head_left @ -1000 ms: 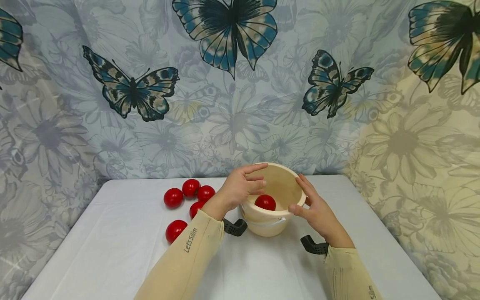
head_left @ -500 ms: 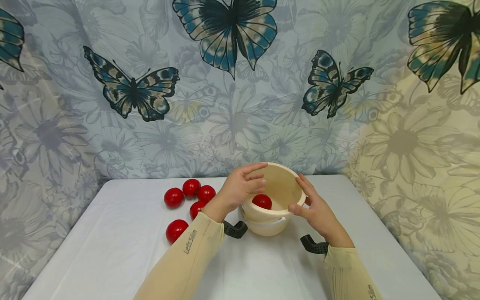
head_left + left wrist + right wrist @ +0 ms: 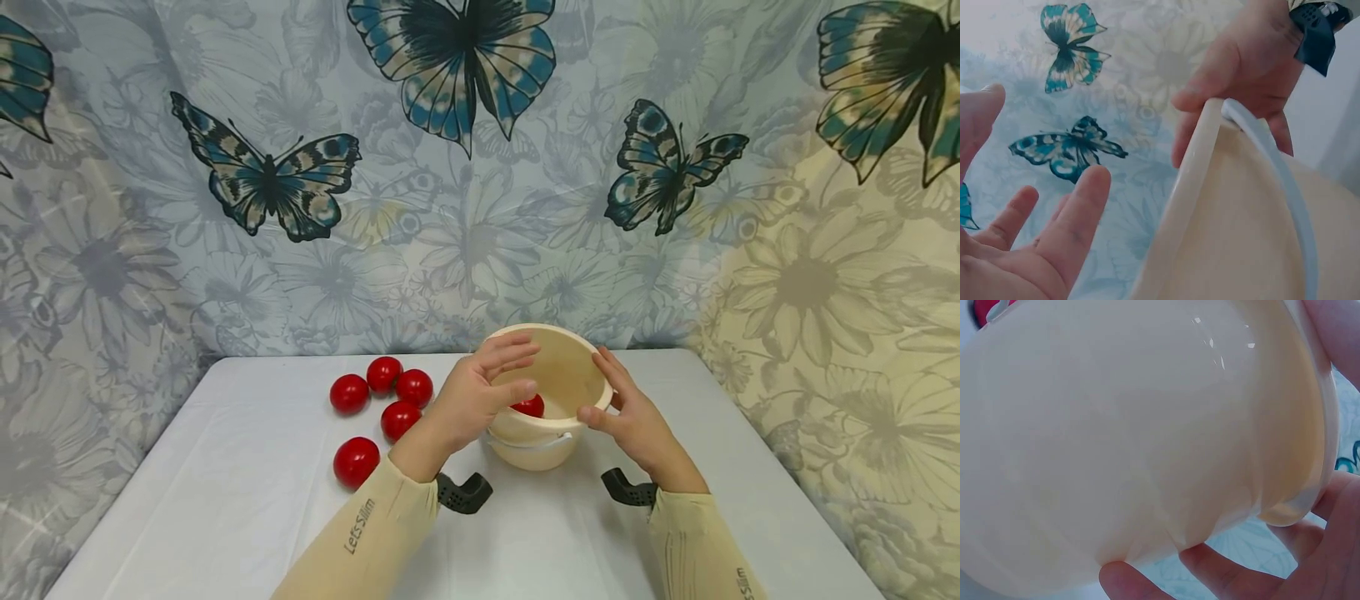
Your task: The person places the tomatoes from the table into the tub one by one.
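The left hand (image 3: 480, 392) has just slid nearer and over the near-left rim of the cream plastic bucket (image 3: 570, 367), fingers loose and released, gripping nothing. The right hand (image 3: 633, 425) holds steady, pinching the bucket's right rim. One red ball (image 3: 531, 407) sits inside, now half hidden; five red balls (image 3: 384, 373) wait left on the white tabletop (image 3: 225, 500).

My left hand (image 3: 480, 387) hides approx. half the red ball (image 3: 531, 406) inside the bucket (image 3: 562, 367). Bucket's near wall covers the ball's underside. Right-wrist view: bucket fills the pic, edges cut off, blurry.
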A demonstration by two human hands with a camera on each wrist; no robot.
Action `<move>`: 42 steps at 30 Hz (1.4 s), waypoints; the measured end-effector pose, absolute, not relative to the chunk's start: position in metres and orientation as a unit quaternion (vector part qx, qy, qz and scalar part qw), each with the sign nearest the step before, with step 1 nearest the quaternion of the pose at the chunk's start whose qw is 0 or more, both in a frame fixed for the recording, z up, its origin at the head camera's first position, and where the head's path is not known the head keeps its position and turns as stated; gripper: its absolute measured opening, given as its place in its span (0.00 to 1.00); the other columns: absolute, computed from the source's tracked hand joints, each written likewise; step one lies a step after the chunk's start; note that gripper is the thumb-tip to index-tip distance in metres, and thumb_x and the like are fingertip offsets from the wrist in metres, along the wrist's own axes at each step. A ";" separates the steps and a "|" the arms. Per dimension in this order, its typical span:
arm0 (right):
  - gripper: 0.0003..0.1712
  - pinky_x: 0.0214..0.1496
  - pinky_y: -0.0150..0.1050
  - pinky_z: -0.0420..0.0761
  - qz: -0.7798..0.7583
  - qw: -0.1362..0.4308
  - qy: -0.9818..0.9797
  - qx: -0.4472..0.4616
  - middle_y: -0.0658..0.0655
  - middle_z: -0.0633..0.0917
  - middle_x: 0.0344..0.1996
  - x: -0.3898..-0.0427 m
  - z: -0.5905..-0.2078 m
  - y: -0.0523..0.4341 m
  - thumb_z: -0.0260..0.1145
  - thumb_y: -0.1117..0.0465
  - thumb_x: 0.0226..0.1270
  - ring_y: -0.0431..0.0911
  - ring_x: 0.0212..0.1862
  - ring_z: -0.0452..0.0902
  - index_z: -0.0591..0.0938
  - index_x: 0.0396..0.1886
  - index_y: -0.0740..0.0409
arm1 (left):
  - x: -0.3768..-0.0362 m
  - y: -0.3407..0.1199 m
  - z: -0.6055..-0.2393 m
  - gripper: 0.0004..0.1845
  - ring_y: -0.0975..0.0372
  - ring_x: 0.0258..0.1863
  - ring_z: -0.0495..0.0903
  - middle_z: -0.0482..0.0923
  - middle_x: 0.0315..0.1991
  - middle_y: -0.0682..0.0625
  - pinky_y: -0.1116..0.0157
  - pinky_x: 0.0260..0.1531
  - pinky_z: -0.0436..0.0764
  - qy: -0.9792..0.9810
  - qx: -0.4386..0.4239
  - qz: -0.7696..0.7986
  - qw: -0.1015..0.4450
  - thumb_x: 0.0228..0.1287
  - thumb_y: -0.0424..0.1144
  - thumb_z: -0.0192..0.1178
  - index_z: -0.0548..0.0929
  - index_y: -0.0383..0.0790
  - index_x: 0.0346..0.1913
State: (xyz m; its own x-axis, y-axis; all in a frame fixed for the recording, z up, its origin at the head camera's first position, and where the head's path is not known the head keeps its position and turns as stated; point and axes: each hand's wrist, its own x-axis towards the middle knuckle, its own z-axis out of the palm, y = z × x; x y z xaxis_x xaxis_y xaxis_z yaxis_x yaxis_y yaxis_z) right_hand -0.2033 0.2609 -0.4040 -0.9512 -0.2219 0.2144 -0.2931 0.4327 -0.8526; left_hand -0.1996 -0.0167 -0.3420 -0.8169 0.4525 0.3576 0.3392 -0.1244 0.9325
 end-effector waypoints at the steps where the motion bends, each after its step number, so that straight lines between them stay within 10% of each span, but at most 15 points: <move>1: 0.51 0.58 0.39 0.76 0.511 0.034 -0.845 0.153 0.50 0.44 0.79 -0.203 -0.404 0.261 0.71 0.54 0.67 0.66 0.71 0.59 0.51 0.81 0.51 | -0.195 -0.020 -0.342 0.24 0.58 0.63 0.72 0.67 0.69 0.56 0.57 0.59 0.77 0.667 0.300 0.681 0.038 0.65 0.34 0.68 0.80 0.43 0.64; 23: 0.52 0.56 0.33 0.76 0.522 0.031 -0.839 0.149 0.45 0.44 0.79 -0.202 -0.403 0.262 0.72 0.54 0.66 0.62 0.71 0.60 0.51 0.81 0.50 | -0.143 -0.181 -0.361 0.27 0.46 0.67 0.64 0.58 0.72 0.41 0.50 0.52 0.80 0.678 0.291 0.675 -0.008 0.65 0.20 0.60 0.74 0.33 0.67; 42: 0.52 0.56 0.31 0.75 0.528 0.030 -0.835 0.153 0.46 0.44 0.79 -0.204 -0.404 0.262 0.72 0.54 0.66 0.62 0.72 0.59 0.51 0.81 0.49 | -0.158 -0.254 -0.431 0.31 0.52 0.64 0.71 0.55 0.74 0.43 0.66 0.52 0.79 0.769 0.161 0.618 0.026 0.65 0.30 0.66 0.70 0.33 0.71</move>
